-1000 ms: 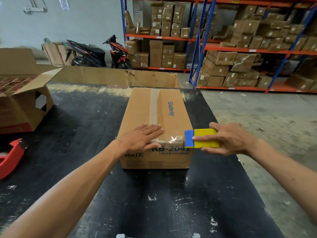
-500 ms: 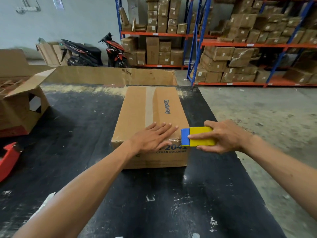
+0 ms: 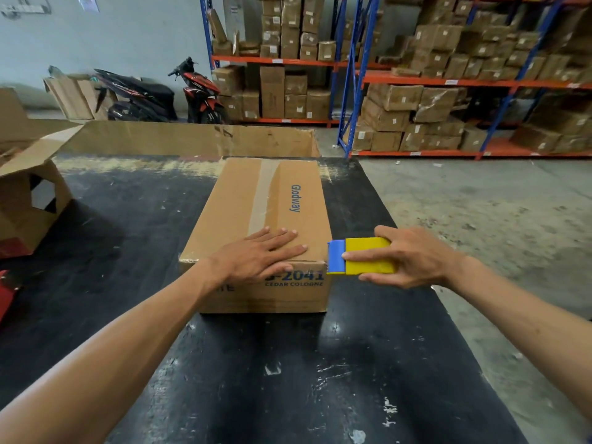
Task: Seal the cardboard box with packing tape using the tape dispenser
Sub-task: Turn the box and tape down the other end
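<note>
A closed cardboard box (image 3: 243,200) printed "Glodway" lies on the black table (image 3: 288,379), with a strip of clear tape along its top seam. My left hand (image 3: 256,254) rests flat on the near top edge, fingers spread over the tape. My right hand (image 3: 413,256) grips a yellow and blue tape dispenser (image 3: 358,256), whose blue end touches the box's near right corner.
An open cardboard box (image 3: 28,193) stands at the table's left, with a red object (image 3: 6,293) at the left edge below it. A large flat carton (image 3: 192,139) lines the far edge. Shelving with boxes (image 3: 416,100) and motorbikes (image 3: 153,94) stand behind.
My left hand slid to the right along the near top edge of the box. The dispenser stayed at the right corner.
</note>
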